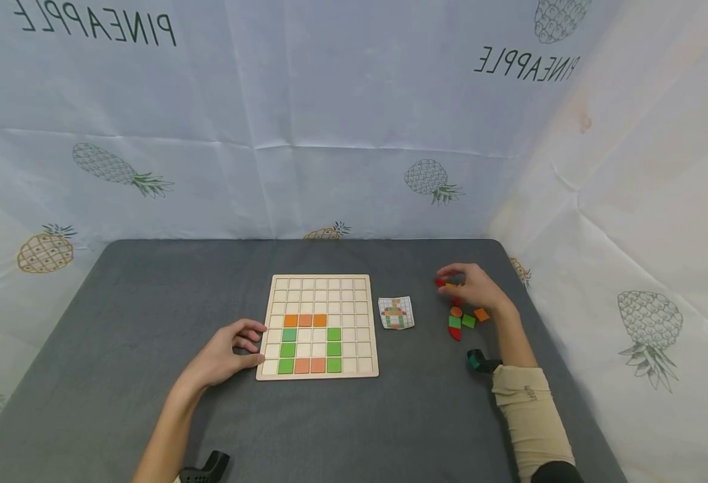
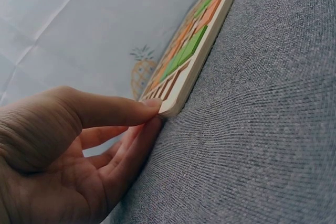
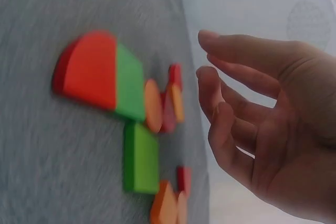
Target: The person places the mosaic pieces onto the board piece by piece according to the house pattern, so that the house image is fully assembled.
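Note:
A wooden grid board (image 1: 354, 295) lies on the table, with orange, green and salmon square tiles set in several of its cells. My left hand (image 1: 227, 352) pinches the board's near left corner; in the left wrist view the thumb (image 2: 144, 109) rests on top of the rim. Over a loose group of blocks hovers my right hand (image 1: 477, 288), fingers loosely bent and nothing between them. Below it are a red rounded block (image 3: 92, 72), a green square block (image 3: 144, 156) and an orange block (image 1: 481, 314). The hand partly hides other red and orange pieces.
A small printed pattern card (image 1: 396, 313) lies between the board and the blocks. Dark grey cloth covers the table (image 1: 330, 429). A pineapple-print curtain (image 1: 354, 100) hangs behind and along the sides. A black device (image 1: 481, 361) is at the right wrist.

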Tool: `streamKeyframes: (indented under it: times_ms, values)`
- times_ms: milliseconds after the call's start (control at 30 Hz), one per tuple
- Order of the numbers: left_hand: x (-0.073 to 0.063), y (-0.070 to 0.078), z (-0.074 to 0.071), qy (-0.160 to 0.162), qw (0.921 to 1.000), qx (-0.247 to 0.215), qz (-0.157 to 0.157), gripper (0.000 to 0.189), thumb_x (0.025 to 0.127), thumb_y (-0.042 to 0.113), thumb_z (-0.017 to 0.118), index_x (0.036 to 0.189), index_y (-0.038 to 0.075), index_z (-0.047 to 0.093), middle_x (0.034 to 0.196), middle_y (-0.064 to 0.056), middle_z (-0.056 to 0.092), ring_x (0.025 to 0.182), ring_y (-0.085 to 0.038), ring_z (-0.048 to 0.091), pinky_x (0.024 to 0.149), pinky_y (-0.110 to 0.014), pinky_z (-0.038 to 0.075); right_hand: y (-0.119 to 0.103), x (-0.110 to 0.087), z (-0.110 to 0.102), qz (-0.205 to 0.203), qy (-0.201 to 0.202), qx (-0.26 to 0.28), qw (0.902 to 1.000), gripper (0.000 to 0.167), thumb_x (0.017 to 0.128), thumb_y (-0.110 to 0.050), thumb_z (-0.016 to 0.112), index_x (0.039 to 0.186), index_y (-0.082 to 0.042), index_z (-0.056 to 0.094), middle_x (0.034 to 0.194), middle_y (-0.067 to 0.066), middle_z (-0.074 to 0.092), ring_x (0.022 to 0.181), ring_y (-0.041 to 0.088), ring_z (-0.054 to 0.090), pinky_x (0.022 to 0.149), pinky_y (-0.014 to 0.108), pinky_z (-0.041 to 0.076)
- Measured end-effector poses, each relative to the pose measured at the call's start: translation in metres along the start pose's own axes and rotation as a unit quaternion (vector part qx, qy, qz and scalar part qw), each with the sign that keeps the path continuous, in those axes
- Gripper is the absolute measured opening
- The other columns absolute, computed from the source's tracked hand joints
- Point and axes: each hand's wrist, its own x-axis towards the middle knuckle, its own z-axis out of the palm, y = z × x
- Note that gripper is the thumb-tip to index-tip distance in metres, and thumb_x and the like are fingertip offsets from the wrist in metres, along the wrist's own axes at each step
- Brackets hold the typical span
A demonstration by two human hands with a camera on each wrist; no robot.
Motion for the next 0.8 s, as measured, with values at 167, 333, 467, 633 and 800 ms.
streamKeyframes:
  times_ms: [167, 333, 467, 633, 800]
  values:
    - [0.0, 0.0, 0.0, 0.001, 1.0, 0.0, -0.001, 0.056, 0.091, 0.006, 0.086, 0.14, -0.004, 0.06, 0.12, -0.019, 0.064, 0.097, -0.019, 0.063, 0.079, -0.026, 0.053, 0.017, 0.0, -0.002, 0.015, 0.009, -0.026, 0.9995, 0.044, 0.102, -0.014, 0.075, 0.143, 0.001, 0.065, 0.141, 0.03, 0.065, 0.075, 0.019, 0.065, 0.071, 0.032, 0.057]
    - [0.0, 0.0, 0.0, 0.002, 1.0, 0.001, 0.0, 0.056, 0.091, 0.006, 0.087, 0.139, -0.004, 0.06, 0.12, -0.019, 0.064, 0.097, -0.018, 0.064, 0.079, -0.025, 0.053, 0.026, 0.0, -0.002, 0.023, 0.013, -0.028, 0.9993, 0.044, 0.101, -0.01, 0.075, 0.142, 0.001, 0.064, 0.136, 0.029, 0.064, 0.08, 0.02, 0.066, 0.07, 0.033, 0.058]
    - [0.0, 0.0, 0.0, 0.002, 1.0, 0.0, 0.002, 0.056, 0.091, 0.006, 0.087, 0.139, -0.004, 0.06, 0.12, -0.019, 0.064, 0.096, -0.018, 0.064, 0.079, -0.025, 0.053, 0.029, 0.001, -0.002, 0.021, 0.02, -0.036, 0.9989, 0.042, 0.1, -0.011, 0.076, 0.139, 0.0, 0.066, 0.13, 0.026, 0.066, 0.078, 0.022, 0.064, 0.069, 0.033, 0.056]
    - [0.0, -0.001, -0.001, -0.001, 0.9999, -0.002, 0.01, 0.056, 0.091, 0.006, 0.086, 0.139, -0.005, 0.06, 0.12, -0.019, 0.064, 0.096, -0.016, 0.064, 0.079, -0.025, 0.054, 0.03, 0.002, -0.002, 0.023, 0.031, -0.073, 0.9966, 0.04, 0.102, -0.017, 0.076, 0.137, -0.002, 0.066, 0.124, 0.022, 0.068, 0.088, 0.023, 0.063, 0.075, 0.033, 0.052]
    - [0.0, -0.001, -0.001, -0.003, 0.9999, -0.005, 0.013, 0.056, 0.091, 0.006, 0.086, 0.139, -0.005, 0.06, 0.12, -0.019, 0.064, 0.096, -0.017, 0.064, 0.079, -0.025, 0.054, 0.026, 0.002, -0.002, 0.017, 0.037, -0.078, 0.9961, 0.043, 0.102, -0.02, 0.076, 0.139, -0.002, 0.064, 0.125, 0.023, 0.069, 0.082, 0.02, 0.064, 0.074, 0.035, 0.052]
